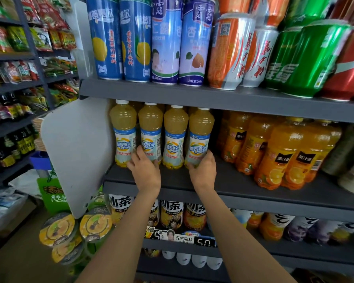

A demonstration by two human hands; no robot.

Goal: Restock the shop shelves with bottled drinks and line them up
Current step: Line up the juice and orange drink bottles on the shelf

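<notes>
Both hands [145, 170] [202, 170] apparently gripping pear-juice bottles [150, 131] [200, 135], middle shelf [253, 193]

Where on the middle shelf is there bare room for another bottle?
Bare shelf lies between the pear bottles and the orange bottles, and along the front edge. The left end is crowded: four pear bottles stand side by side, with the left hand and right hand on them.

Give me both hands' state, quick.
Left hand: gripping the base of the second pear-juice bottle.
Right hand: gripping the base of the fourth pear-juice bottle.
</notes>
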